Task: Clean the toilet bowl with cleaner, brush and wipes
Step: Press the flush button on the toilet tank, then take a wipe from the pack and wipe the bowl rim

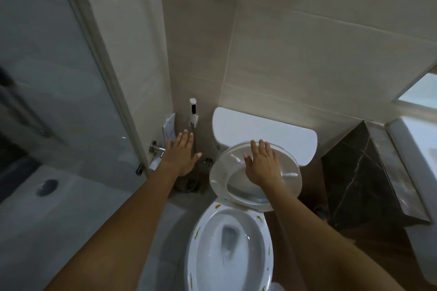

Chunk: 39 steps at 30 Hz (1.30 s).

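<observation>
A white toilet bowl (pixel 233 243) sits below me, with yellow-brown stains dotted along its rim. The seat and lid (pixel 220 172) are raised and lean back toward the white tank (pixel 260 132). My right hand (pixel 262 165) lies flat with straight fingers against the raised seat, fingertips at its top edge. My left hand (pixel 182 153) hovers spread with straight fingers to the left of the tank, in front of the wall, and holds nothing. No cleaner, brush or wipes are visible.
A white bidet sprayer (pixel 193 111) hangs on the wall left of the tank, its hose trailing to the floor. A toilet paper holder (pixel 157 149) sticks out beside a glass shower partition (pixel 71 101). A dark marble counter (pixel 369 172) and a white sink (pixel 421 153) stand at right.
</observation>
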Each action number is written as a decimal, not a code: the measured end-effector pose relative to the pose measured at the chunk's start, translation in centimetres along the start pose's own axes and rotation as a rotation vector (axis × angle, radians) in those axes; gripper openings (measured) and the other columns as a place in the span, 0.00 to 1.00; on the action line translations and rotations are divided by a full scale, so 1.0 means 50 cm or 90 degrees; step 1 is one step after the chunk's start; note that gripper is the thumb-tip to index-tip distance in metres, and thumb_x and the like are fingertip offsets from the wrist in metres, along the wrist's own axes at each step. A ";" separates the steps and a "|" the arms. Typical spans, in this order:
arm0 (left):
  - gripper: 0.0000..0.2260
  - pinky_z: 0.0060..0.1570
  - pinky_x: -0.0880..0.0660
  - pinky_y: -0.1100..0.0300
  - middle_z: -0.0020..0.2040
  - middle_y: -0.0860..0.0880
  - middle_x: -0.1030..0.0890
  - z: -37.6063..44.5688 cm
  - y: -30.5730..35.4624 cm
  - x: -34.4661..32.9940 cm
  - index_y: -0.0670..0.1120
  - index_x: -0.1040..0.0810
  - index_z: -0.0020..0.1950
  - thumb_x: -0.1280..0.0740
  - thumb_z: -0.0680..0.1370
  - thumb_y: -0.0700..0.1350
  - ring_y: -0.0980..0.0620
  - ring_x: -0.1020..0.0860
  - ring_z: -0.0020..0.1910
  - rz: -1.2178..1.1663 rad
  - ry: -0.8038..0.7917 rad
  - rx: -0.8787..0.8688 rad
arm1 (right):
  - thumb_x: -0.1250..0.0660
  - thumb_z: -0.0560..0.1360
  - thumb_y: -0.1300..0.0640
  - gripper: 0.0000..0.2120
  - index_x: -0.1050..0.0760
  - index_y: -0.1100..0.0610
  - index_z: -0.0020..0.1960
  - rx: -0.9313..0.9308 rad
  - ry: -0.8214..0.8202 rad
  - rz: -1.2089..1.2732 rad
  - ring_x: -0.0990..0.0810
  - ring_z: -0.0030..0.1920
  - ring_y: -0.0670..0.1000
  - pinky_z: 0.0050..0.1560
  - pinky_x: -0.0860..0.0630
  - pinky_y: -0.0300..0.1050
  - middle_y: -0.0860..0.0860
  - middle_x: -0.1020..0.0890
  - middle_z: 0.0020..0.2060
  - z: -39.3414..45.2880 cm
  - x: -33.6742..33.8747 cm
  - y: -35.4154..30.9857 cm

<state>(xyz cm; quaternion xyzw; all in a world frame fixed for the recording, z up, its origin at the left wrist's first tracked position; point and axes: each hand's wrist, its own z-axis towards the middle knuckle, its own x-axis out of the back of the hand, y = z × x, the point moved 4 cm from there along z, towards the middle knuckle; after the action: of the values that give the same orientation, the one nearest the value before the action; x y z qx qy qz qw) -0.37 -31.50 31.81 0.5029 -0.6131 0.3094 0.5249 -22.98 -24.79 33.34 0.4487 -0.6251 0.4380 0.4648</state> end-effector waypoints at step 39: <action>0.31 0.74 0.55 0.47 0.78 0.45 0.59 -1.265 -0.238 -0.385 0.42 0.59 0.78 0.53 0.82 0.57 0.49 0.57 0.77 -0.201 0.001 0.706 | 0.53 0.83 0.46 0.27 0.51 0.55 0.78 0.587 -0.182 -0.144 0.49 0.77 0.55 0.74 0.46 0.53 0.56 0.46 0.77 -0.744 -0.298 -0.583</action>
<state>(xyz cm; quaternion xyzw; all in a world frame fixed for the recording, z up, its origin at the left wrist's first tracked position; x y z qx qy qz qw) 30.74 27.88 27.97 0.7881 -0.2765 0.5029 0.2228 14.68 7.14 29.50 0.7285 -0.3710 0.5496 0.1719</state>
